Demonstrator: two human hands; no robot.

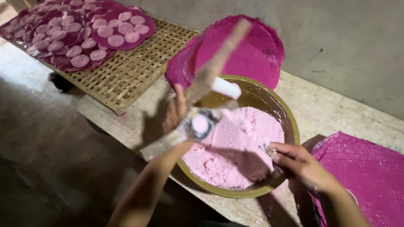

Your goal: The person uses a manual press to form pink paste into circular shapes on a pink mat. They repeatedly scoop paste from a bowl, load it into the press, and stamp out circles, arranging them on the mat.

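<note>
A wide olive-yellow bowl sits on the pale bench, half full of pale pink dough. My left hand grips a long dough-smeared wooden press tool held aslant over the bowl's left rim; a round pink disc shows in the tool's ring, and a white cylinder juts from it. My right hand reaches into the bowl's right side, fingers pinched on a small scraper in the dough; the scraper is mostly hidden.
A woven bamboo tray at the back left carries dark pink sheets covered with several pale pink discs. Magenta round sheets lean behind the bowl. Another magenta sheet lies at right. A grey wall stands behind.
</note>
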